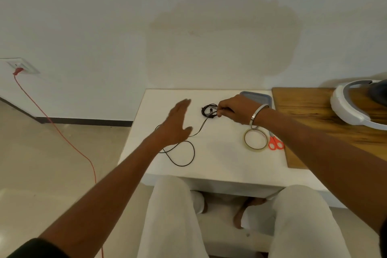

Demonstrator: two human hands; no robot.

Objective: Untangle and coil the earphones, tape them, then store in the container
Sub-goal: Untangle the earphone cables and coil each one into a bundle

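Head view looks down on a white desk (pixel 219 157), where much is partly covered: the grey container (pixel 256 97) at the far edge shows only its rim and lid top behind the right hand (pixel 234 110), and the scissors (pixel 276 144) show just their orange handles from under the right forearm. The black earphones (pixel 208 110) sit bunched at the far middle of the desk, the buds too small to pick out; the right hand's grip pinches this bundle at its right side. Their cable runs toward the person, passes beneath the left hand (pixel 174 126), and ends in a loose loop on the desk. The left hand's grip is spread, fingers straight, holding nothing, and its outline is blurred. A tape roll (pixel 255 139) lies flat just left of the scissors. A wooden board (pixel 310 111) adjoins the desk on the right, carrying a white device (pixel 354 103) cut off by the frame edge. A red cord (pixel 62 134) trails from a wall socket (pixel 22 67) across the floor.
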